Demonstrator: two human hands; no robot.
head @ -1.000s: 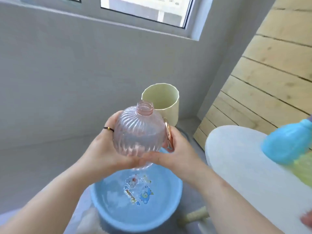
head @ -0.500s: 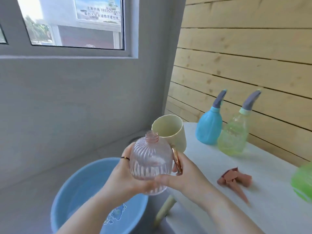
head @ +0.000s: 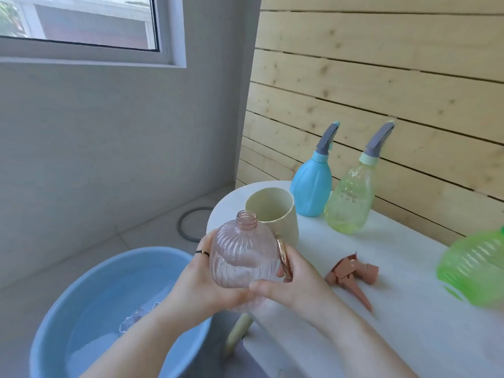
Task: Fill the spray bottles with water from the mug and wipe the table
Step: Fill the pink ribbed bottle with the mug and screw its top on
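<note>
both hands clasp a ribbed pink spray bottle (head: 240,257), uncapped and upright, just off the table's (head: 409,309) left edge: the left hand (head: 200,285) wraps its left side and base, a dark ring on one finger, while the right hand (head: 294,282) closes on its right side, thumb across the lower front, also gripping the copper handle (head: 283,259) of the cream mug (head: 272,216) that sits behind the bottle over the table's rounded left end. compared with half a second ago, the view has swung further right, so the blue basin (head: 90,304) of water now lies lower left, and bottle and mug have shifted from beyond the table's left end to its edge. a blue spray bottle (head: 312,184) and a yellow-green spray bottle (head: 350,197) stand just beside each other along the far edge by the wooden slat wall (head: 381,77). the pink trigger sprayer head (head: 351,276) lies on its side mid-table. a green ribbed bottle (head: 477,268) shows at the right edge. the basin's printed motif is too blurred to read.
</note>
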